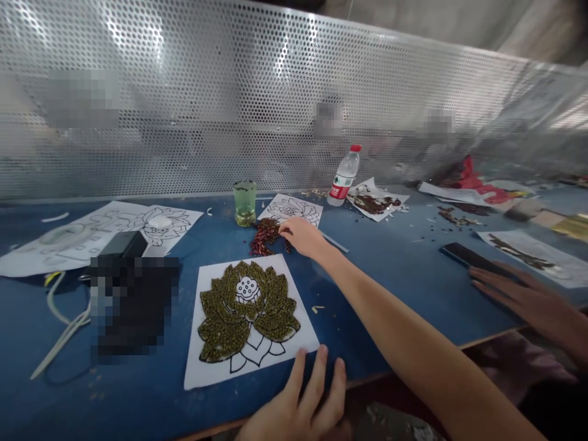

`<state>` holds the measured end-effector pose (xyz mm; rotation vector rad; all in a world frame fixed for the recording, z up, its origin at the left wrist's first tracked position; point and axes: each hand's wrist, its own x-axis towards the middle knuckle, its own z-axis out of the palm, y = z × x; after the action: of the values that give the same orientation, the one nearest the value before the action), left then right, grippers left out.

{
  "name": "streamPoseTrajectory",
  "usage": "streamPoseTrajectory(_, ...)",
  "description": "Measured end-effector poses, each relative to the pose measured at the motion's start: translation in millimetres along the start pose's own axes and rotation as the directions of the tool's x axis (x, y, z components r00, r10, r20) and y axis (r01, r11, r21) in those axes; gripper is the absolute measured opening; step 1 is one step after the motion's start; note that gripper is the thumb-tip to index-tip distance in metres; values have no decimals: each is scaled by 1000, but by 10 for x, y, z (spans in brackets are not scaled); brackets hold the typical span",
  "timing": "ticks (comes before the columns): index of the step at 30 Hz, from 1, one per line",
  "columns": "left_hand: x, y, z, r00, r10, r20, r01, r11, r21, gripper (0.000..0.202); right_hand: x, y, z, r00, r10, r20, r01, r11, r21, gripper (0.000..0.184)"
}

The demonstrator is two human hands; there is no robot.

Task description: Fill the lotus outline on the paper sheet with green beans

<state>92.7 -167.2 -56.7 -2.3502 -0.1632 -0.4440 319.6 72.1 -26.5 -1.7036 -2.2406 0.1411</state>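
Note:
A white sheet lies before me with a lotus outline; mung beans fill most of its petals. The centre pod and the lowest petals show bare paper. My left hand rests at the sheet's lower right edge, fingers spread and holding nothing. Beyond the sheet is a pile of dark red beans. My right hand reaches to the right side of this pile, its fingers drawn together in a pinch. What lies between those fingertips is hidden.
Behind the pile stand a green cup, a lotus drawing and a water bottle. A dark blurred object and cords lie left. At right, another person's hand rests beside a black bar. A perforated metal screen borders the table.

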Motion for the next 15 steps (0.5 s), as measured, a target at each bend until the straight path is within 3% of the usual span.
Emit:
streamPoseTrajectory(6, -1, 3, 13, 1000, 10, 14, -10, 999, -46, 41, -36, 78, -38, 998, 17, -60, -15, 999, 32, 31)
streamPoseTrajectory(10, 4, 7, 2, 1000, -2, -1, 2, 999, -50, 40, -83, -20, -93, 996, -33, -89, 39, 997, 66, 18)
streamPoseTrajectory(15, 20, -26, -36, 1000, -11, 19, 12, 1000, -27, 43, -81, -151, -77, 993, -116, -35, 118, 991, 61, 20)
